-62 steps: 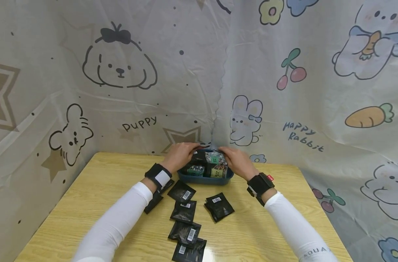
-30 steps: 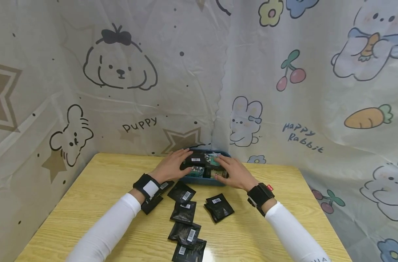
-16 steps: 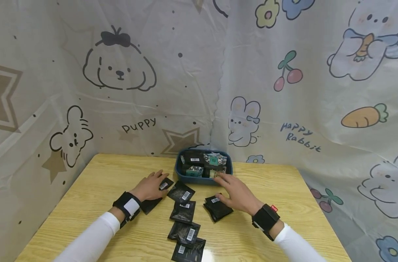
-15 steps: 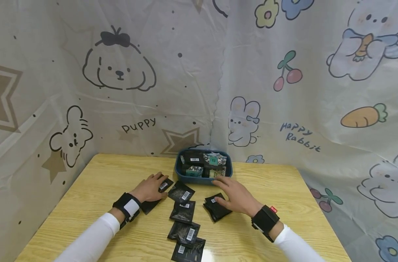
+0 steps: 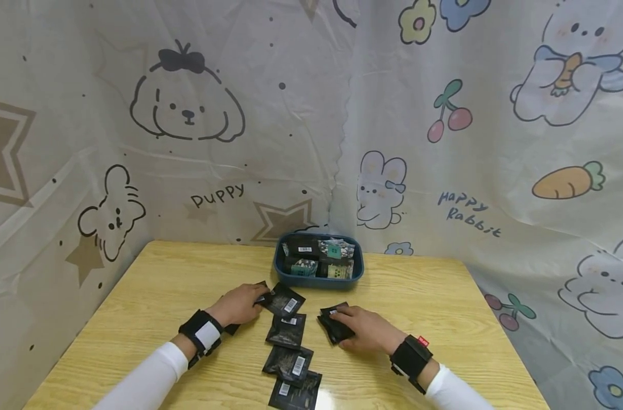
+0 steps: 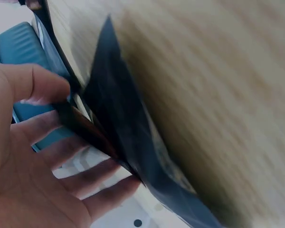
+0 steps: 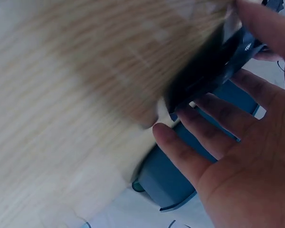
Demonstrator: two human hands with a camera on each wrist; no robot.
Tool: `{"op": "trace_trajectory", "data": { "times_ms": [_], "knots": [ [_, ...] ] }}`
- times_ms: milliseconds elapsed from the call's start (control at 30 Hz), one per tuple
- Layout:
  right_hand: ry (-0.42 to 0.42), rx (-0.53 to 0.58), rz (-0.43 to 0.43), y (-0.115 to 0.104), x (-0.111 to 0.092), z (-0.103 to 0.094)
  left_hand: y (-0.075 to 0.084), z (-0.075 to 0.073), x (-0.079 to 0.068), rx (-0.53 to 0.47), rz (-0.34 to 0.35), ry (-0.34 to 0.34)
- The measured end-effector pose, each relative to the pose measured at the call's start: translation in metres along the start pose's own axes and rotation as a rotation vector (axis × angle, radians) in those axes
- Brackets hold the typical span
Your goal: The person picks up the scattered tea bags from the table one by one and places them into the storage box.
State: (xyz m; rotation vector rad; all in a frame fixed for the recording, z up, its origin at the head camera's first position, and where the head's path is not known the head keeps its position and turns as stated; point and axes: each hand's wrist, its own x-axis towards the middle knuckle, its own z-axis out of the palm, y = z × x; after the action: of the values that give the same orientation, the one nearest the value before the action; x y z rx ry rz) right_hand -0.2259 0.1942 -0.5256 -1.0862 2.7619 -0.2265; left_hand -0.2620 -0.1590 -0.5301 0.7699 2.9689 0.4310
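Observation:
At the left of the tabletop, my left hand grips a black sachet between thumb and fingers. Another black sachet shows partly from under that hand; in the left wrist view a dark sachet stands tilted off the wood. To the right, my right hand holds a small pile of black sachets, thumb on the near side and fingers across the top. The right wrist view shows the sachets between thumb and fingers, their edges blurred.
A blue bin filled with black and green-labelled sachets stands at the back of the wooden table. Several overlapping black sachets run in a column toward the front, between my hands. A printed curtain hangs behind.
Both hands have left the bin, where they were pressing on the sachets. The left has come down leftward and the right nearer to me, and each has taken hold of sachets on the table.

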Motion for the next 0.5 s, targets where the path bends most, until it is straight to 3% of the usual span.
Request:
{"op": "trace_trajectory", "data": {
  "times_ms": [500],
  "knots": [
    [0.104,-0.048,-0.049,-0.002,-0.003,0.004,0.028,0.008,-0.018,-0.054,0.173,-0.021]
  ]
}}
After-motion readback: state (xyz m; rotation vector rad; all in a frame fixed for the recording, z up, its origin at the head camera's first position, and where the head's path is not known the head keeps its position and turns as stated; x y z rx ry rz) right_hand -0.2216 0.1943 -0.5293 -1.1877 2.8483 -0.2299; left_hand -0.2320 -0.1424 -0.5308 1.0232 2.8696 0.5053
